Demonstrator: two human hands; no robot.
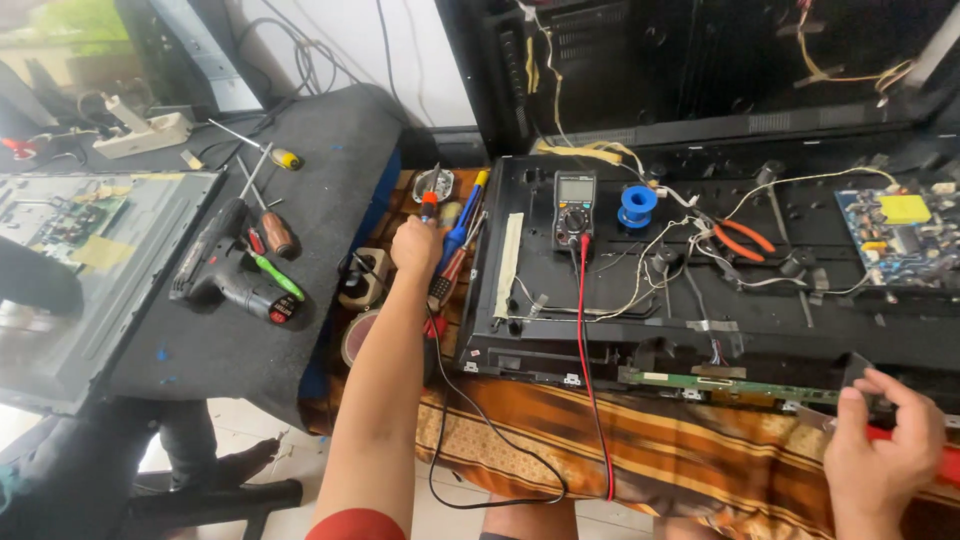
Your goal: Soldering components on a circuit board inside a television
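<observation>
1. The left hand (416, 246) is stretched out over the gap between the two work surfaces, its fingers wrapped around a tool with a red-orange tip (429, 206) that pokes up above the fist.
2. Just right of that hand lie a blue-handled screwdriver (460, 226) and other tools in a cluster, at the left edge of the black back panel (800, 330).
3. The right hand (880, 450) is at the lower right, by the panel's near edge. Its fingers are curled on a red thing (945, 455) that runs out of view; what that thing is cannot be told.
4. A green circuit strip (740, 385) runs along the panel's near edge, just left of the right hand.
5. On the panel sit a multimeter (574, 207), a blue spool (637, 204), orange-handled pliers (740, 238) and a blue circuit board (895, 240) at the far right.
6. A red lead (590, 380) and a black lead (480, 430) hang from the meter over the patterned orange cloth (640, 440) that covers the table.
7. On the dark table (330, 130) to the left lie a black drill (228, 270), several screwdrivers (270, 225) and a white power strip (140, 135).
</observation>
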